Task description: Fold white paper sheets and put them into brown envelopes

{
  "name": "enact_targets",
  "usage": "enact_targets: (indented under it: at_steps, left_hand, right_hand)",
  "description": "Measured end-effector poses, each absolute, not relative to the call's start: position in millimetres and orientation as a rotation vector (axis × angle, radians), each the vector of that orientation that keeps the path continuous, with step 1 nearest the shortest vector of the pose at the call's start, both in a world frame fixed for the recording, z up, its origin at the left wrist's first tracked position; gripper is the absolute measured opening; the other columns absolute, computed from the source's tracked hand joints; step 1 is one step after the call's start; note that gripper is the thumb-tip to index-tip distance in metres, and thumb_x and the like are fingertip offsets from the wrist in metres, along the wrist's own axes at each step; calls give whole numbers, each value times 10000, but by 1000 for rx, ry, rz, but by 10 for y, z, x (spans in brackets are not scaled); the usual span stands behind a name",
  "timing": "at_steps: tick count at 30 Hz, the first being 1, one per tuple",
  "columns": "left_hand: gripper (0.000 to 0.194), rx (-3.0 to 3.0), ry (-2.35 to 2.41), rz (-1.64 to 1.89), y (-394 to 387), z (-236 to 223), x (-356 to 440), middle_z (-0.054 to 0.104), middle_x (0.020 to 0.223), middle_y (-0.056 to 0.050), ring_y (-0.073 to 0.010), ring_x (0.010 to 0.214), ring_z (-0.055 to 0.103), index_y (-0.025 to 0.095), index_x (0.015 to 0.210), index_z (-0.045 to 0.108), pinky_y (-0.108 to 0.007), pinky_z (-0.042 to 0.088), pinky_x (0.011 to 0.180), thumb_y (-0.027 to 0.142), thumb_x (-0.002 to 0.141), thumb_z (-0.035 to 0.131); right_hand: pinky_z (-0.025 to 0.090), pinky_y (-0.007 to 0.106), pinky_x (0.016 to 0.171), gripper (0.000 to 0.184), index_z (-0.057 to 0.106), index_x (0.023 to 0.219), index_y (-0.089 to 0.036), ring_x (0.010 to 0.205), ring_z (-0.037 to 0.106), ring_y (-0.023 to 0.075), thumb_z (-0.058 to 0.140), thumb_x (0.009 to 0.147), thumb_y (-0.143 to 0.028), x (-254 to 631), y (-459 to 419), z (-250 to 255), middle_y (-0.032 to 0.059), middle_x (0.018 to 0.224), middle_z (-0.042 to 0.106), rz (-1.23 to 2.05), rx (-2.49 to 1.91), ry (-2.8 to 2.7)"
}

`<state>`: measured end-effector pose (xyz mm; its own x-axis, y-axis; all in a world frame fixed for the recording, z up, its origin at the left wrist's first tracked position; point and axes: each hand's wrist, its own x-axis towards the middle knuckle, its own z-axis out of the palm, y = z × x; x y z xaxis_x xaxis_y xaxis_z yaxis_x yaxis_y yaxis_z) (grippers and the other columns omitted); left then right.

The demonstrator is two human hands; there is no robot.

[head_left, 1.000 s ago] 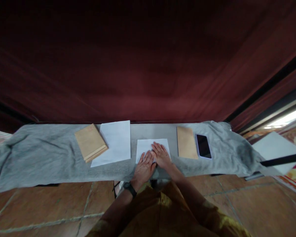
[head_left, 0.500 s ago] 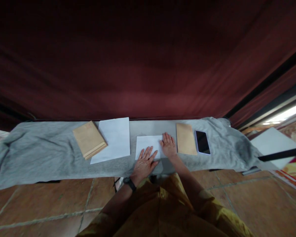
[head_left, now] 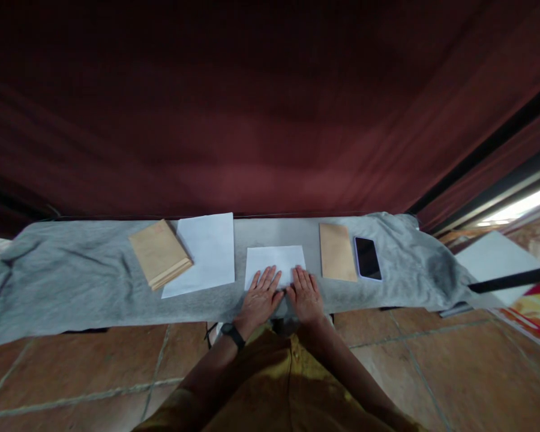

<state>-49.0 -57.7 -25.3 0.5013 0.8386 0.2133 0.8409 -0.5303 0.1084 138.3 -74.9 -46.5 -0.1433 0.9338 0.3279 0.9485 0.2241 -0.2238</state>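
Head view, with the clock centred on the small white sheet: a dark red backdrop (head_left: 270, 120) fills everything toward 12 o'clock, the biggest thing in sight. Next in size, the brown tiled floor (head_left: 94, 372) spreads from 4 round to 8 o'clock, and a long grey cloth (head_left: 81, 270), wrinkled toward its ends, runs from 9 to 3 o'clock under the papers. At 6 o'clock is the person's yellow-brown garment (head_left: 261, 384). At 9 o'clock lies the large white paper (head_left: 209, 252), its edge just beside the small sheet; farther out that way, a tilted brown paper stack (head_left: 159, 249) overlaps its left side. The small white sheet (head_left: 265, 257) itself rests flat on the cloth, its near edge under both hands. The left hand (head_left: 260, 300), at 7 o'clock, lies palm down on it, fingers spread apart; the right hand (head_left: 306, 297), between 4 and 5, lies flat over the near right corner, fingers slightly parted. The thumbs point toward each other; whether they touch I cannot tell. At 3 o'clock sits a single brown piece (head_left: 337, 252), then a dark-screened phone (head_left: 368, 258) just beyond it. Smallest, a black wristwatch (head_left: 233, 336) circles the left wrist at 7 o'clock.
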Motion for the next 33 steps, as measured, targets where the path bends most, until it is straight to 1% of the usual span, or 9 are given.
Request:
enact_targets:
  at_steps: [5, 8, 10, 14, 16, 24, 27, 30, 33]
  left_hand:
    - [600, -2653, -1661, -453, -568, -288, -357, 403, 1601, -158, -250, 1525, 301, 106, 1567, 313, -508, 284, 1241, 427, 1061, 290]
    - [586, -2753, -1603, -461, -478, -273, -177, 394, 1608, -151, -233, 1525, 300, 103, 1559, 326, -481, 303, 1237, 412, 1065, 265]
    - [579, -2823, -1558, -437, -372, -264, -54, 387, 1615, -138, -228, 1527, 296, 113, 1549, 355, -471, 288, 1244, 420, 1066, 265]
    - [595, -2886, -1529, -377, -76, -279, 111, 352, 1635, -117, -224, 1539, 264, 129, 1553, 364, -463, 232, 1263, 451, 1064, 260]
    - [607, -2910, -1515, -345, 96, -293, 149, 352, 1635, -109, -218, 1540, 261, 140, 1568, 343, -464, 218, 1266, 460, 1062, 243]
    - [612, -2944, -1517, -238, 564, -234, 221, 325, 1646, -104, -233, 1536, 269, 135, 1567, 348, -455, 213, 1258, 455, 1061, 221]
    - [579, -2967, -1449, -251, 511, -232, 229, 355, 1638, -62, -225, 1534, 275, 189, 1560, 371, -468, 197, 1261, 451, 1067, 219]
    - [550, -2994, -1345, -290, 360, -258, 215, 376, 1629, -42, -201, 1533, 276, 213, 1553, 384, -452, 184, 1265, 437, 1072, 236]
    - [539, -3015, -1296, -308, 205, -278, 176, 388, 1624, -37, -185, 1530, 281, 217, 1544, 399, -430, 184, 1265, 429, 1078, 231]
  right_hand:
    - [305, 498, 1197, 560, 380, 1550, -109, 1459, 400, 290, 413, 1034, -324, 1423, -777, -496, 170, 1569, 452, -60, -1744, -2104]
    - [265, 499, 1220, 584, 355, 1560, -90, 1476, 369, 289, 412, 1011, -279, 1432, -784, -511, 179, 1580, 432, -79, -1738, -2133]
    - [264, 517, 1220, 587, 361, 1558, -93, 1479, 364, 295, 416, 995, -250, 1441, -786, -517, 184, 1578, 435, -79, -1702, -2155]
    - [326, 595, 1174, 523, 487, 1482, -130, 1449, 410, 339, 459, 963, -188, 1443, -797, -504, 205, 1510, 514, -29, -1615, -2176]
    - [339, 602, 1168, 496, 522, 1450, -125, 1431, 433, 350, 488, 958, -183, 1429, -805, -479, 219, 1480, 540, 0, -1640, -2157]
    - [355, 562, 1171, 534, 415, 1521, -149, 1438, 431, 324, 478, 1004, -270, 1392, -803, -387, 184, 1538, 487, 20, -1698, -2053]
    - [365, 540, 1171, 494, 444, 1488, -113, 1425, 442, 304, 439, 1012, -246, 1449, -802, -408, 188, 1494, 531, 46, -1665, -2036]
    - [405, 516, 1150, 434, 507, 1404, -88, 1363, 494, 269, 368, 999, -158, 1527, -810, -458, 188, 1407, 593, 90, -1580, -1998]
    - [424, 525, 1132, 398, 578, 1284, -125, 1280, 544, 252, 342, 965, -102, 1583, -824, -500, 164, 1296, 644, 113, -1513, -1946]
